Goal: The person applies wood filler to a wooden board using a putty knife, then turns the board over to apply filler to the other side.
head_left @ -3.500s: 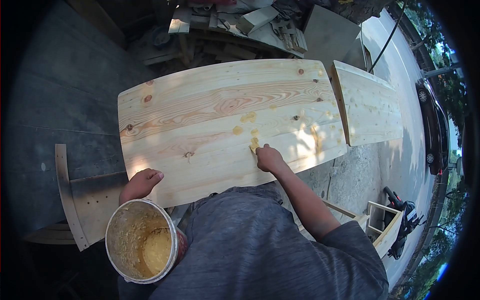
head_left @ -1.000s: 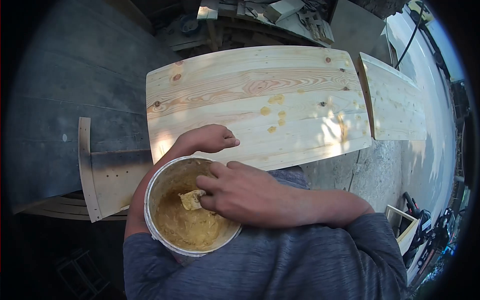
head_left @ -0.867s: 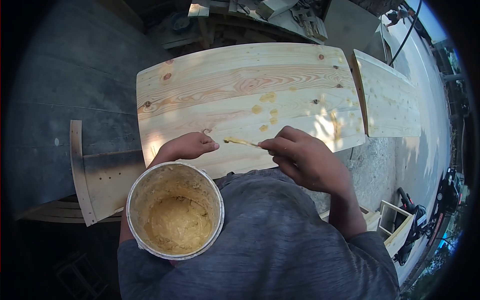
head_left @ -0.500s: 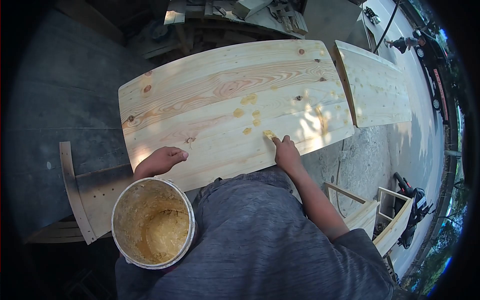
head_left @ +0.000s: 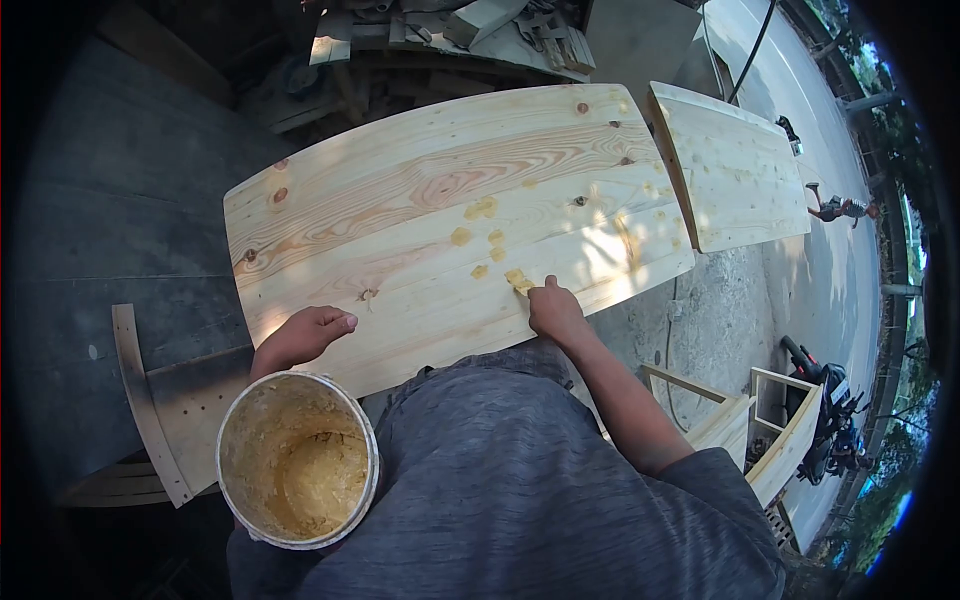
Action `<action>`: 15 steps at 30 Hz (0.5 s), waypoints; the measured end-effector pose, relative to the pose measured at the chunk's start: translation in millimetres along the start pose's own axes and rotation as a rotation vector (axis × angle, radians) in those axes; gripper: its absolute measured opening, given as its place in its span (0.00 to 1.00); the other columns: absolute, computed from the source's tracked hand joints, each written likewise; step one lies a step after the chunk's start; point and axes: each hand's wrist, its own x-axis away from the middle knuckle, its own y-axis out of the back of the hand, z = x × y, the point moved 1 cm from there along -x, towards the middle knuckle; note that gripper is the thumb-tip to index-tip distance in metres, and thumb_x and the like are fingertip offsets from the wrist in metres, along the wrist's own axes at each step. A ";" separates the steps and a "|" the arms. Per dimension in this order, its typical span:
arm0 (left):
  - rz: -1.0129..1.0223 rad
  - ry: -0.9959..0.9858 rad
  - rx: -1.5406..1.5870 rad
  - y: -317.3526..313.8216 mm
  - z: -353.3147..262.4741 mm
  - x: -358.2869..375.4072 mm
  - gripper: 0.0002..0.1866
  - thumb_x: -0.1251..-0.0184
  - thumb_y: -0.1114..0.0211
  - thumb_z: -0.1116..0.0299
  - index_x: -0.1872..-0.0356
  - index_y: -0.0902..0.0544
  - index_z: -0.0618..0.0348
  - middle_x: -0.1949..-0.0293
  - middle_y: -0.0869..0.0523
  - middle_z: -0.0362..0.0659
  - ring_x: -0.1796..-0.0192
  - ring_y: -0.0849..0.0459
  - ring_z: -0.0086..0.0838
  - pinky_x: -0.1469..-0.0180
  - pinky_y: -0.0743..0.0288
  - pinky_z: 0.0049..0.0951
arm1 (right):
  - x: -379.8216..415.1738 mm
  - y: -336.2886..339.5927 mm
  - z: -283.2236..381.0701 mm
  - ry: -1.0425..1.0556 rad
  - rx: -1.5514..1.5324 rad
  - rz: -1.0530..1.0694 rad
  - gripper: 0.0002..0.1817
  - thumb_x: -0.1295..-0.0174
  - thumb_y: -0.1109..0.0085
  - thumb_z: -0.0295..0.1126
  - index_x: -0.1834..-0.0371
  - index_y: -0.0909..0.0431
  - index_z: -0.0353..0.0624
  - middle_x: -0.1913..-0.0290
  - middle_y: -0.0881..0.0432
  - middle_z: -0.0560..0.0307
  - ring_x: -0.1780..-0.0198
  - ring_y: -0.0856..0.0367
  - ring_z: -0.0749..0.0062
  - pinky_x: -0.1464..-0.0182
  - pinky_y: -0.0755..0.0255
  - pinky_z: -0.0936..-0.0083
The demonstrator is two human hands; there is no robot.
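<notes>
My right hand [head_left: 556,308] is closed at the near part of a pale wooden panel [head_left: 420,330], pinching what looks like a small putty-smeared scraper [head_left: 518,281] pressed on the wood. Most of that tool is hidden by my fingers. Several yellow putty patches [head_left: 480,208] dot the panel beyond it. My left hand [head_left: 305,337] hovers over the panel's near left corner, fingers curled against the thumb, with nothing visible in them. Just below it a white bucket [head_left: 368,440] with yellowish putty [head_left: 322,478] inside covers my left forearm; how it is held cannot be seen.
A second wooden panel [head_left: 740,170] lies to the right of the first. Wooden frames [head_left: 715,425] and a motorcycle [head_left: 825,420] stand at the lower right. A curved wooden strip [head_left: 145,400] is on the left. Offcuts lie on a bench [head_left: 480,35] behind. A person [head_left: 838,208] is on the road.
The view has shifted slightly, so the panels appear lower and further left. My right hand has moved slightly left along the wood; my left hand keeps nearly the same pose.
</notes>
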 end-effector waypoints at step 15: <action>-0.054 -0.011 0.045 3.3 13.0 6.8 0.29 0.22 0.38 0.44 0.40 0.15 0.62 0.48 0.10 0.50 0.43 0.15 0.35 0.37 0.25 0.37 | -15.3 9.1 13.9 0.030 0.121 0.133 0.11 0.39 0.43 0.27 0.58 0.13 0.37 0.48 0.21 0.33 0.55 0.11 0.44 0.53 0.16 0.53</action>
